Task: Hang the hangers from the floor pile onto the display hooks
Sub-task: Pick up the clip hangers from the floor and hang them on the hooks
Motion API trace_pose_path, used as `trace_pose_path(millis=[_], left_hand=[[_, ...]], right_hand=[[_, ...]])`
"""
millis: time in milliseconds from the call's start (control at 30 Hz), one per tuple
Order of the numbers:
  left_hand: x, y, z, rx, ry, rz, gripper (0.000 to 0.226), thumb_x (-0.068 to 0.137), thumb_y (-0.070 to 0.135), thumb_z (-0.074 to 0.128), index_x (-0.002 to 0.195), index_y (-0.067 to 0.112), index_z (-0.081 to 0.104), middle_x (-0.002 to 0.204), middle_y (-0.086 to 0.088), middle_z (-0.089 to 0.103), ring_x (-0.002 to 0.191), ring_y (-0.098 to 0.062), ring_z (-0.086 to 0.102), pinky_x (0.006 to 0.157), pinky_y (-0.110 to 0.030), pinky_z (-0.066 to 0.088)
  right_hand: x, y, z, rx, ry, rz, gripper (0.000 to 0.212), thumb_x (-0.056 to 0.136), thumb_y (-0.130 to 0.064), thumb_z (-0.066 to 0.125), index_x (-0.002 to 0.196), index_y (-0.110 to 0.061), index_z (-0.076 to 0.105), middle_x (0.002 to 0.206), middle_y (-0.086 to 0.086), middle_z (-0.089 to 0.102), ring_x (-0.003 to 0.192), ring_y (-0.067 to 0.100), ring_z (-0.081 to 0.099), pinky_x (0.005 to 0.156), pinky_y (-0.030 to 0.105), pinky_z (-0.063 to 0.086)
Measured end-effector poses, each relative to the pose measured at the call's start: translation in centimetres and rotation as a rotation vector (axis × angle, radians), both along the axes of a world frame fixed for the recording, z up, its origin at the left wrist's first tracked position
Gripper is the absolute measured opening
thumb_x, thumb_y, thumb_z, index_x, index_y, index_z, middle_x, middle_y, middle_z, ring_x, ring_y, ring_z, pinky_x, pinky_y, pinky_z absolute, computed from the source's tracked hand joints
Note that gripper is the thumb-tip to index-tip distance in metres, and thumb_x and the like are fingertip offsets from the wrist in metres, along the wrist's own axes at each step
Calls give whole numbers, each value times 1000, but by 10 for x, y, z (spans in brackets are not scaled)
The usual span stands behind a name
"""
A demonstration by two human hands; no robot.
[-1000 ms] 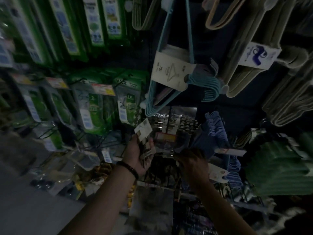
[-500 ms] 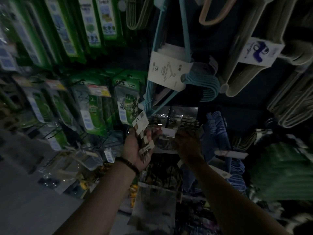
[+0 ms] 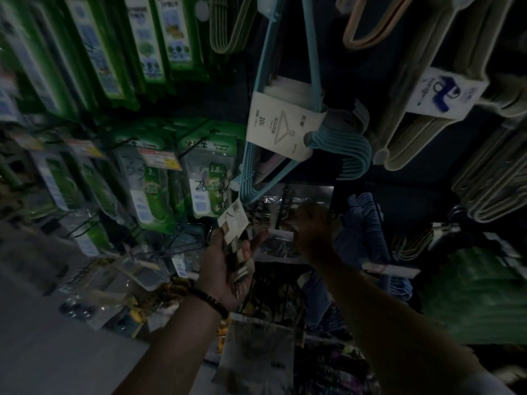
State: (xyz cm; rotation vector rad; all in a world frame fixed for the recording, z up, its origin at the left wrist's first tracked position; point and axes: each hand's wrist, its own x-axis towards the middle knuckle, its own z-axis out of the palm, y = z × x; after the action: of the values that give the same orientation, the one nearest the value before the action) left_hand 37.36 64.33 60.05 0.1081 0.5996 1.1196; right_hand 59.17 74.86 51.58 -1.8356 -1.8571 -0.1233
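The scene is very dim. My left hand [image 3: 228,269] grips a stack of small carded packs [image 3: 235,238], their pale header cards sticking up above my fingers. My right hand [image 3: 312,228] is raised to the clear packets [image 3: 273,212] hanging on a display hook in the middle of the rack, fingers curled against one packet; the grip itself is lost in shadow. A bundle of light blue hangers [image 3: 288,132] with a white paper band hangs just above both hands. No floor pile shows.
Green carded packages [image 3: 211,178] hang in rows at the left with bare wire hooks [image 3: 171,246] below. Beige hanger bundles [image 3: 445,89] fill the upper right, dark blue hangers [image 3: 368,223] and green ones [image 3: 479,292] the right. Grey floor [image 3: 57,352] lies lower left.
My right hand rose from below the clear packets up to them. My left hand with its stack shifted slightly upward.
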Motion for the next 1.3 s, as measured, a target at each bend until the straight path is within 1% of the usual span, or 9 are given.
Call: trace_pose_path(millis=[100, 200, 367, 500, 700, 800, 933, 1067, 1300], left_hand=[[-7, -2, -7, 3, 76, -34, 55, 100, 62, 50, 130, 20, 70, 92, -15, 80, 45, -8, 65, 42, -20, 54], [-14, -7, -4, 85, 228, -34, 54, 91, 63, 58, 83, 18, 88, 62, 0, 66, 39, -8, 52, 37, -19, 41], [-24, -16, -7, 175, 538, 7, 53, 95, 67, 62, 122, 24, 78, 99, -7, 76, 79, -32, 74, 68, -47, 65], [-30, -37, -4, 403, 724, 59, 38, 105, 49, 56, 127, 24, 76, 127, -6, 76, 119, -30, 72, 104, -60, 55], [-45, -71, 1, 373, 515, -199, 48, 111, 41, 33, 125, 22, 75, 125, -12, 76, 121, -32, 70, 99, -50, 55], [-58, -75, -1, 394, 473, -266, 51, 113, 37, 27, 128, 22, 74, 129, -11, 75, 123, -30, 70, 99, -47, 54], [-68, -69, 2, 461, 638, -359, 41, 113, 32, 33, 132, 25, 69, 126, -4, 77, 118, -23, 72, 96, -44, 57], [-67, -53, -3, 513, 926, -321, 22, 106, 20, 58, 119, 31, 72, 124, -2, 76, 113, -22, 72, 97, -45, 60], [-52, -52, -7, 402, 728, -284, 18, 97, 26, 73, 114, 23, 78, 109, -3, 82, 98, -24, 79, 77, -42, 65]], right_hand=[[-7, -25, -1, 130, 122, -73, 57, 93, -53, 56, 123, -5, 66, 126, 21, 59, 118, 40, 52, 97, 51, 45], [-23, -77, 16, 169, 533, -103, 37, 95, -37, 57, 107, -4, 65, 107, 3, 58, 107, 14, 58, 85, 34, 53], [-66, -158, 41, 330, 797, -183, 5, 98, -29, 61, 101, -25, 60, 93, -5, 64, 85, 14, 64, 68, 35, 52], [-105, -183, 74, 362, 761, 69, 9, 102, -12, 67, 108, -18, 68, 102, -3, 66, 90, 6, 66, 70, 22, 52], [-139, -198, 79, 117, 764, 156, 48, 100, -39, 71, 145, -26, 60, 140, -8, 57, 118, -8, 59, 89, 14, 54], [-146, -206, 75, 49, 834, 187, 63, 92, -38, 80, 149, -30, 54, 138, -8, 64, 120, 3, 65, 92, 24, 59], [-144, -214, 76, 7, 1022, 203, 52, 90, -1, 77, 136, -23, 65, 116, -10, 76, 108, 10, 74, 84, 28, 63], [-132, -223, 80, -14, 1340, 179, 30, 99, 8, 62, 119, -10, 74, 111, 9, 80, 104, 27, 77, 88, 42, 64], [-113, -227, 90, -181, 1405, 208, 29, 100, 10, 55, 107, -9, 76, 96, 5, 81, 90, 18, 77, 72, 27, 59]])
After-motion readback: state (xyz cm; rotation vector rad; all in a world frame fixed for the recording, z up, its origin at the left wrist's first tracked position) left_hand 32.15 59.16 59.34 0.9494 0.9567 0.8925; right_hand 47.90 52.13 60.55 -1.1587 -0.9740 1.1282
